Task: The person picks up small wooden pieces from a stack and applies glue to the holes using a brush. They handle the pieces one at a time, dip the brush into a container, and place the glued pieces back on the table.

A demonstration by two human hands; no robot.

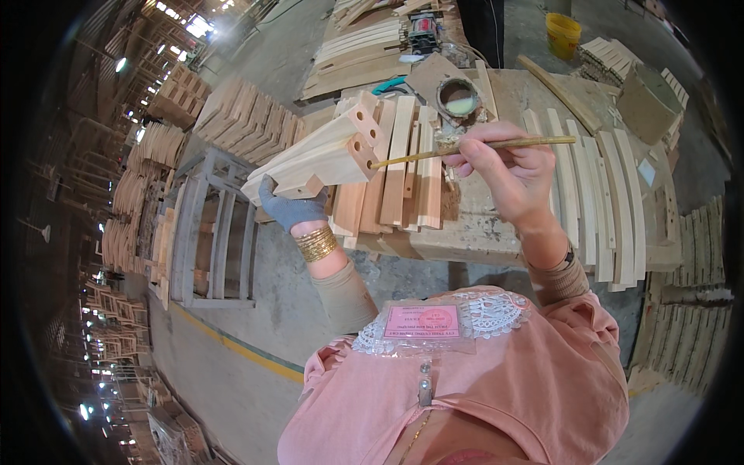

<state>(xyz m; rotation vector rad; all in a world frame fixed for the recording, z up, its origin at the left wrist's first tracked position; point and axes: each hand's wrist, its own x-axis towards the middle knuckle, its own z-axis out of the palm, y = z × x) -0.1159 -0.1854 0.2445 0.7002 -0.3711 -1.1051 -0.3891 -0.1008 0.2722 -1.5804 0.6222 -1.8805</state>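
My left hand (pixel 293 208), in a grey glove, is closed round the lower side of two pale wooden pieces (pixel 310 160) held together and tilted. Their near ends face right and show several round drilled holes. In my bare right hand (pixel 508 167) is a thin wooden stick (pixel 422 156), pinched between thumb and fingers. Its left tip meets the end of the lower piece, at one of the holes. Beyond the stick stands a round pot (pixel 457 99) with pale whitish liquid inside. Several wooden strips (pixel 399 167) lie side by side on the workbench (pixel 473 225) under my hands.
More curved wooden slats (pixel 612 201) lie at the bench's right, near a long wooden bar (pixel 559 94). A grey metal frame (pixel 217 232) stands on the floor at left, by stacked wooden parts (pixel 240 116). A yellow bucket (pixel 563 35) is at the far right.
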